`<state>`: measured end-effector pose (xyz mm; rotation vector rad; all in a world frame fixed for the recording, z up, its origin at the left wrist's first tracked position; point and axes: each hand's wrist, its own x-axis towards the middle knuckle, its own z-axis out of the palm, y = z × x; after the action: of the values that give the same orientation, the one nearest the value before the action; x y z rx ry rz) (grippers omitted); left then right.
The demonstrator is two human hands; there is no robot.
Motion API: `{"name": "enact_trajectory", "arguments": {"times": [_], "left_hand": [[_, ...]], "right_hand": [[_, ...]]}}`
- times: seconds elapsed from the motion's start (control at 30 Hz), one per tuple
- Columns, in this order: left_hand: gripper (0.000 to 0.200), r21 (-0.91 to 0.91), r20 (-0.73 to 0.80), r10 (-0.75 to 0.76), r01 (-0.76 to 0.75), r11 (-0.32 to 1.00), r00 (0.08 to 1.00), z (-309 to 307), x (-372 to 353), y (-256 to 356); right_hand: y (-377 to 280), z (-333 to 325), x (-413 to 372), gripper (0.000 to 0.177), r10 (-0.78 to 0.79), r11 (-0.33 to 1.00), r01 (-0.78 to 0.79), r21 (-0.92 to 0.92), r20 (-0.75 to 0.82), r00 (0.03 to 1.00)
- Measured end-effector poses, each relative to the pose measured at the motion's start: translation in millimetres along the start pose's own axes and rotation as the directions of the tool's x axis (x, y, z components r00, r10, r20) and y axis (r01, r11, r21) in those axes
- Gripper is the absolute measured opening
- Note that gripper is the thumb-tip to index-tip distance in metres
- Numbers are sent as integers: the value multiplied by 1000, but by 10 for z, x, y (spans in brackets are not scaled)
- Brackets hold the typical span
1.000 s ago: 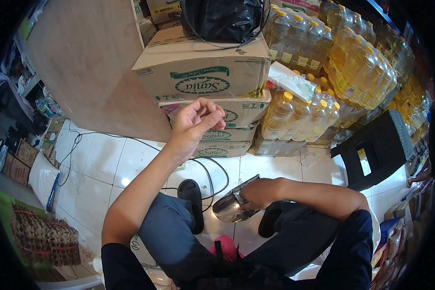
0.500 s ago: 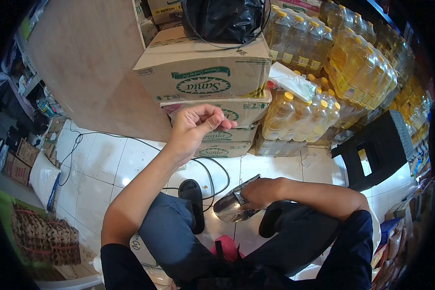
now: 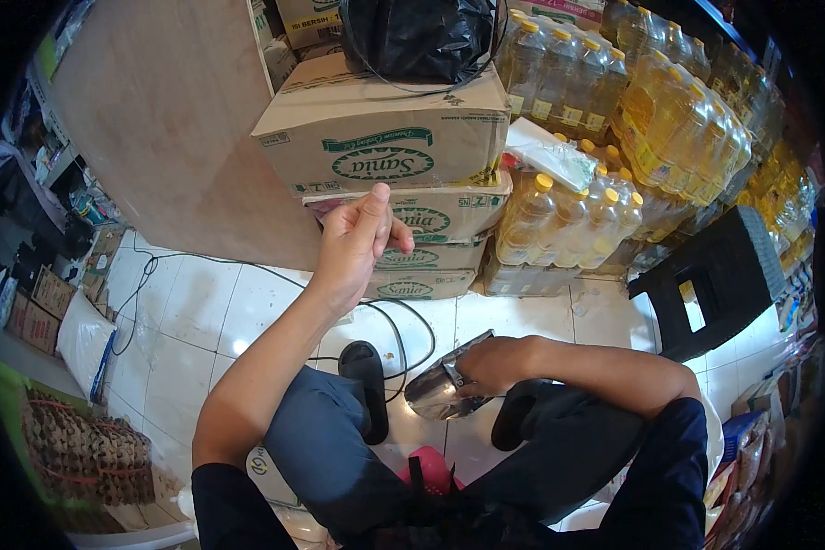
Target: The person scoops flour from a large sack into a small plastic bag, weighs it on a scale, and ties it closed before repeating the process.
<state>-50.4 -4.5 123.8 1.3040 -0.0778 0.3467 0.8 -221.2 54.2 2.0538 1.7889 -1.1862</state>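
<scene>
Gripping a metal scoop [image 3: 434, 392] low centre-frame, right hand [image 3: 493, 365] closed on its handle. Left hand [image 3: 357, 240] raised mid-frame, fingers curled; can't tell if pinching anything. Scoop looks empty: nothing loaded yet.

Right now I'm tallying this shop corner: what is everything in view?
cardboard boxes: at least four stacked, brown with green logos, top centre.
bag: one, black, on the top box.
oil bottles: many, yellow, right of the boxes.
stool: one, black, on the floor at right.
cable: one, black, across the floor.
egg trays: one stack, brownish, lower left.
metal scoop: one, silver, bottom centre.
left hand: one, raised before the boxes, fingers curled.
right hand: one, gripping the metal scoop.
</scene>
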Motion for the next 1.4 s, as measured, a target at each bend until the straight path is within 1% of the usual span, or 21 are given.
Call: {"name": "enact_trajectory", "arguments": {"times": [0.1, 0.13, 0.2, 0.3, 0.5, 0.6, 0.7, 0.8, 1.0, 1.1, 1.2, 1.3, 1.4], "left_hand": [[20, -57, 92, -15, 21, 998, 996, -25, 17, -41], [19, -24, 82, 7, -5, 1000, 997, 23, 2, -37], [34, 43, 64, 54, -56, 997, 997, 169, -41, -8], [57, 42, 124, -14, 9, 999, 992, 103, -25, -24], [40, 14, 130, -16, 14, 1000, 991, 5, 39, -89], [22, -1, 76, -1, 1, 1000, 997, -51, 44, -162], [15, 57, 90, 34, -40, 998, 995, -74, 45, -127], [14, 102, 70, 32, -39, 994, 997, -10, 26, -32], [17, 52, 163, 14, -23, 998, 987, 101, -46, 45], [19, 20, 180, -22, 19, 1000, 983, 115, -51, 16], [21, 16, 169, -25, 22, 1000, 985, 145, -53, 46], [17, -31, 155, -16, 21, 999, 988, 136, -54, 38], [15, 64, 98, 8, -14, 998, 995, 124, -64, 5]], "right_hand": [[8, 14, 8, 42, 10, 1000, -10, -8, 4, 1000], [6, 16, 7, 43, 7, 1000, -7, -12, 1, 1000], [1, 9, 2, 43, 2, 1000, -2, -18, -4, 1000], [-11, -13, -17, 44, -2, 1000, 2, -22, -2, 1000], [-9, -34, -17, 44, 1, 1000, -1, -10, 16, 1000], [-21, -36, -12, 45, 8, 1000, -8, -15, 13, 1000], [-2, -13, 10, 45, -14, 1000, 14, -26, 6, 1000], [23, 5, 20, 47, -24, 1000, 24, 1, -16, 1000], [11, -11, 22, 45, -24, 1000, 24, 0, 19, 1000], [10, -20, 7, 46, -31, 1000, 31, -1, 13, 999], [18, -3, 3, 46, -31, 999, 31, -7, 0, 1000], [14, -10, -2, 46, -19, 1000, 19, -10, 6, 1000], [35, 13, 8, 46, -25, 1000, 25, -11, -11, 1000]]}}
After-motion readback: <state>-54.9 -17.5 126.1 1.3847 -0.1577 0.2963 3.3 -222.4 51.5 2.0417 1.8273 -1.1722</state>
